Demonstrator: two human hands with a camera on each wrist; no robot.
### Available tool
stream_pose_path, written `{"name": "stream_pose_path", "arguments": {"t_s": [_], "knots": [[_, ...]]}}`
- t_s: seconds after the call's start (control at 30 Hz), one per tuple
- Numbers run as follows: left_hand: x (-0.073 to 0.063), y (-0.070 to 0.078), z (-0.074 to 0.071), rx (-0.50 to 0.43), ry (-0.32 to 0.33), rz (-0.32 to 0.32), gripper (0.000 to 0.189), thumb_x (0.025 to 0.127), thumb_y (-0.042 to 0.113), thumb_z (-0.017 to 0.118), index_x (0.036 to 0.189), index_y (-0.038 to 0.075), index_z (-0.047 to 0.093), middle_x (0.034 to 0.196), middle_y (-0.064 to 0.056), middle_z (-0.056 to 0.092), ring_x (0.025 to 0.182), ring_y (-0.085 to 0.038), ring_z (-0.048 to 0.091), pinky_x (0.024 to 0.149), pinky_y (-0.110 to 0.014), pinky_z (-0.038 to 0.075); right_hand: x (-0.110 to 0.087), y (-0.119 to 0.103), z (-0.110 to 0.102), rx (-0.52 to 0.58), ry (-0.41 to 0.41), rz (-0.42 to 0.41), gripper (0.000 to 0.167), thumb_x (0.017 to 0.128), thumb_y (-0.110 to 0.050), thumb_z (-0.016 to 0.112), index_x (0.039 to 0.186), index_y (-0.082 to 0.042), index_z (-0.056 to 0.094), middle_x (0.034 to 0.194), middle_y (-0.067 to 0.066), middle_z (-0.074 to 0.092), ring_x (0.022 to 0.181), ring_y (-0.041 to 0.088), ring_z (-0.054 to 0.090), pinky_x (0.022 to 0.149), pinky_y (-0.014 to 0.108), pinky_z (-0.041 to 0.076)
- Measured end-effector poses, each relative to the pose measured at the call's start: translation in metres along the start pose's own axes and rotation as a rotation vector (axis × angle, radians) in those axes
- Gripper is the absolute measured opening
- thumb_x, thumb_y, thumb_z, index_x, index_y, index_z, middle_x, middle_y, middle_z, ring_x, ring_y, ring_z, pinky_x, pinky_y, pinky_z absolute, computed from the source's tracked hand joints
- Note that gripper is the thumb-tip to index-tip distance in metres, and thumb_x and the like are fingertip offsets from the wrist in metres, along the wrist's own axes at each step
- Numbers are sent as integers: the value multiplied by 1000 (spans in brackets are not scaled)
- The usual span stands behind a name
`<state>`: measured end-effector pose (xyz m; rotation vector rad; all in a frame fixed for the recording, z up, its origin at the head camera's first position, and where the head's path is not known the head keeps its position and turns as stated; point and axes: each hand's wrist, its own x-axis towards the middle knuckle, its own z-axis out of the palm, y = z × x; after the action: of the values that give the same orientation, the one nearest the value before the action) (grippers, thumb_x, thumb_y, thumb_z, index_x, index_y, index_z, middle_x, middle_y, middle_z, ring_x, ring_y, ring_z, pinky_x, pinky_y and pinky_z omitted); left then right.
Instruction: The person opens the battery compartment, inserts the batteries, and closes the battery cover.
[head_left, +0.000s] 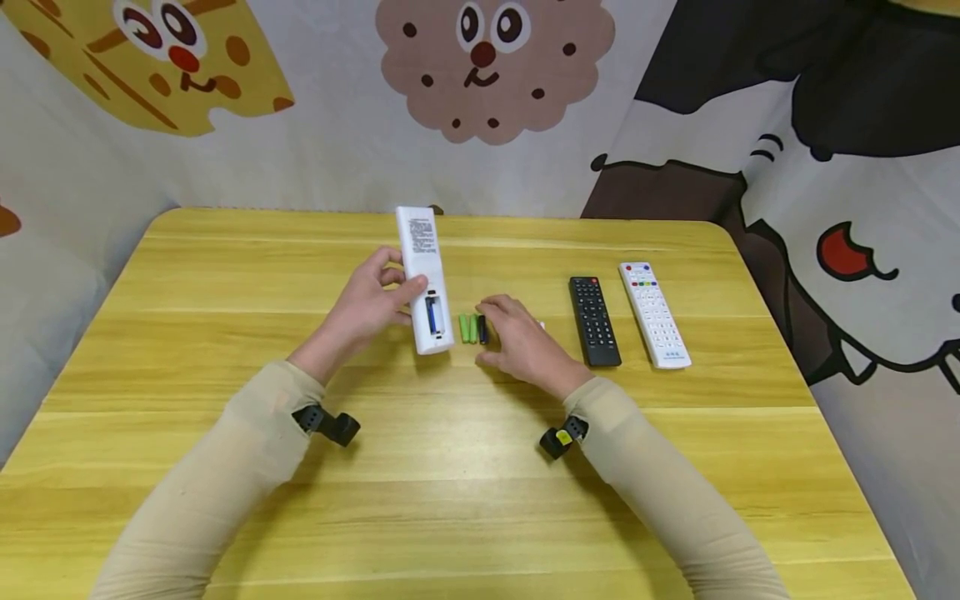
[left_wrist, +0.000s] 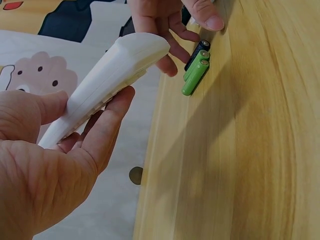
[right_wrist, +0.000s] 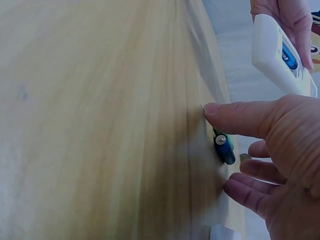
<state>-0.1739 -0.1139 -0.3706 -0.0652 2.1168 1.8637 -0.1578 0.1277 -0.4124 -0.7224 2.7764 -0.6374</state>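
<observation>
My left hand (head_left: 362, 302) holds a white remote control (head_left: 424, 265) by its side, raised over the table with its back turned up. The battery compartment has no cover on it, and a blue battery (head_left: 432, 317) lies inside. Two green batteries (left_wrist: 196, 77) and a dark battery (right_wrist: 224, 149) lie side by side on the tabletop. Around the dark one hovers my right hand (head_left: 525, 342), thumb and fingers spread apart with a gap between them. A small white piece (right_wrist: 224, 233) pokes out beside that hand, mostly hidden by it in the head view.
To the right lie a black remote control (head_left: 595, 322) and another white remote control (head_left: 655, 315), both buttons up. The wooden table (head_left: 420, 500) ends at a back edge against a cloth (head_left: 330, 158) printed with cartoon figures.
</observation>
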Motion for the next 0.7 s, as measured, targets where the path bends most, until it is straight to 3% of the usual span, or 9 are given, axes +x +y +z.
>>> {"name": "stream_pose_path", "arguments": {"t_s": [0.7], "knots": [[2,-3,-1,7,2,-8,31,106,14,60,132,5,46,122,-20,61,107,-36,68,78,-41,65,1,5,5,-17,52,-64,53,91,-19,82,135,2,60,138,19,59,129,34,55,112,45,49]]}}
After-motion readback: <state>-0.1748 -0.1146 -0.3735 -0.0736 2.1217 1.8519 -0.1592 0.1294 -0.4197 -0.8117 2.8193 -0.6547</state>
